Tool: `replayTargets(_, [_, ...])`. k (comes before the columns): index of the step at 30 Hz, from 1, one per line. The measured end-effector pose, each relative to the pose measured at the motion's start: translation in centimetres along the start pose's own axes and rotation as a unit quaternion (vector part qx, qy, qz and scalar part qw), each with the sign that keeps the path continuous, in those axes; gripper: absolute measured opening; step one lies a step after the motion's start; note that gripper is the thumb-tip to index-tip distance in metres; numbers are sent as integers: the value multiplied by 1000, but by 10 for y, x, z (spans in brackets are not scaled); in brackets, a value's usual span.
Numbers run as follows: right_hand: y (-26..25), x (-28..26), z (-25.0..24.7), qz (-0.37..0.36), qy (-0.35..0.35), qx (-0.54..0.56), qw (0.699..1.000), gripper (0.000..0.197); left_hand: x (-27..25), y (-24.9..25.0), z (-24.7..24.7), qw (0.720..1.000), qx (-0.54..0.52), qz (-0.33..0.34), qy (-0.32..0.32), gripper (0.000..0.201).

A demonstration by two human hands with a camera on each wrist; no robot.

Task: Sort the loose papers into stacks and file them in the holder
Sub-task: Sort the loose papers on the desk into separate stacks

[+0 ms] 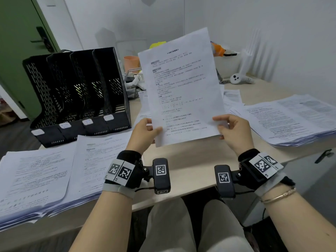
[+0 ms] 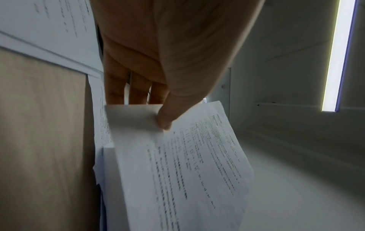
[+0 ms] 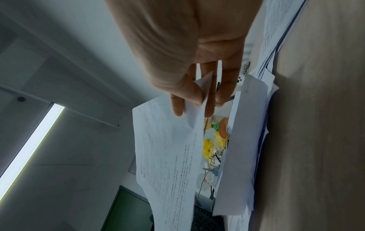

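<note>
I hold a printed white sheet (image 1: 183, 88) upright above the middle of the desk. My left hand (image 1: 145, 132) pinches its lower left corner, thumb on the front; the left wrist view shows the thumb on the sheet (image 2: 187, 164) with fingers behind. My right hand (image 1: 231, 130) pinches the lower right corner, thumb in front, fingers behind the sheet (image 3: 168, 148). A black four-slot file holder (image 1: 76, 91) stands at the left rear, its slots looking empty. Sorted stacks of paper (image 1: 36, 175) lie at the near left, and another stack (image 1: 291, 119) at the right.
An orange cup (image 1: 131, 63), a yellow bag (image 1: 157, 44) and a white controller (image 1: 240, 79) sit at the back of the desk. More loose sheets (image 1: 232, 99) lie behind the held page. The bare desk edge (image 1: 190, 182) is under my wrists. A green door (image 1: 16, 42) is at the left.
</note>
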State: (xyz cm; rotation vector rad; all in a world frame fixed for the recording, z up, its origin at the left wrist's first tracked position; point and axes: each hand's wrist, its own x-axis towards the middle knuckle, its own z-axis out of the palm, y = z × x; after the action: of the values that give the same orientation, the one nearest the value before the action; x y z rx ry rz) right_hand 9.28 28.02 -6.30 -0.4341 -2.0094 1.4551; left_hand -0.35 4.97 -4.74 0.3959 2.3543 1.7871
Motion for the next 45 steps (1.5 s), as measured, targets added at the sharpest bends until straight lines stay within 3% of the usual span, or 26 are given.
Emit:
replayTargets(8, [-19, -21, 31, -18, -76, 31, 996, 43, -27, -4, -45, 996, 5, 40, 82, 25])
replayTargets(12, [-29, -33, 60, -20, -128, 24, 991, 36, -48, -15, -81, 990, 21, 44, 132, 25])
replayTargets(17, [-41, -50, 103, -17, -212, 8, 977, 31, -76, -36, -123, 980, 65, -2, 186, 18])
replayTargets(25, [-56, -77, 159, 20, -308, 1, 951, 36, -100, -67, -171, 953, 113, -34, 279, 25])
replayTargets(31, [-47, -88, 176, 20, -333, -69, 940, 35, -110, -80, -182, 950, 133, -73, 274, 27])
replayTargets(37, [-37, -95, 179, 51, -381, -147, 911, 41, -115, -80, -179, 951, 139, -31, 274, 26])
replayTargets(45, [-36, -94, 182, 40, -400, -197, 894, 57, -112, -85, -159, 977, 131, -81, 147, 22])
